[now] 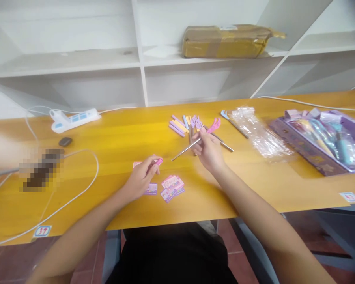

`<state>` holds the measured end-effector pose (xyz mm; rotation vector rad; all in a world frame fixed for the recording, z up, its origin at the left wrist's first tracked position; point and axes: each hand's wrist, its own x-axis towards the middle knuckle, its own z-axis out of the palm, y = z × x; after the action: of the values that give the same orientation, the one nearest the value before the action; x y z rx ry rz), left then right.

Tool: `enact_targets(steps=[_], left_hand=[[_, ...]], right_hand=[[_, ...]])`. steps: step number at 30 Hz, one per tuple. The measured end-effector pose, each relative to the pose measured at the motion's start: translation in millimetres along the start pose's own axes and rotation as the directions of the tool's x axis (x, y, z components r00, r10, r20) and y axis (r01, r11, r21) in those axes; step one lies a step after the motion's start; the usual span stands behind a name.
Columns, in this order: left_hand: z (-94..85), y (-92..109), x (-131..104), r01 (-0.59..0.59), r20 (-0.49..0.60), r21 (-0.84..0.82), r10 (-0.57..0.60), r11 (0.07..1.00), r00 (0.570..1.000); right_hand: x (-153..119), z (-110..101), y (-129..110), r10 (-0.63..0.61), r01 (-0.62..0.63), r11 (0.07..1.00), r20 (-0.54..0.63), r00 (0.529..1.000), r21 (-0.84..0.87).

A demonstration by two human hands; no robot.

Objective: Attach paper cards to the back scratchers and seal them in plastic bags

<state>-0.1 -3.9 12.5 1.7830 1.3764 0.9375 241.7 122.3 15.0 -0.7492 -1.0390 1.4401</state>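
Note:
In my right hand is a back scratcher with a pink claw head and a bare metal rod, which points down to the left. My left hand pinches a small pink tube, apart from the rod's end. Behind my right hand lie several back scratchers with purple and yellow claws, partly hidden by it. Purple and yellow tubes lie to their left. Small pink and purple printed cards are spread near my left hand, some partly covered by it.
A blue-clawed scratcher lies beside clear plastic sleeves. Further right stands a purple box holding wrapped items. A power strip, a dark small object and a white cable are left. A taped carton sits on the shelf.

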Motion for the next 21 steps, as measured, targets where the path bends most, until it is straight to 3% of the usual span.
enact_targets(steps=[8,16,21], left_hand=[[-0.8,-2.6,2.6,0.025,-0.006,-0.003,-0.025,1.000,1.000],[3.7,-0.5,-0.7,-0.015,-0.003,-0.059,0.015,0.998,1.000],[4.7,-1.7,-3.5,-0.038,-0.054,-0.159,0.029,0.987,0.998]], right_hand=[[6.1,-2.1,-1.7,0.158,-0.162,0.980,0.042,0.987,0.112],[0.1,-0.8,2.1,0.130,-0.134,0.989,0.074,0.989,0.058],[-2.2,-0.5,2.4,0.108,-0.114,0.993,0.120,0.987,0.042]])
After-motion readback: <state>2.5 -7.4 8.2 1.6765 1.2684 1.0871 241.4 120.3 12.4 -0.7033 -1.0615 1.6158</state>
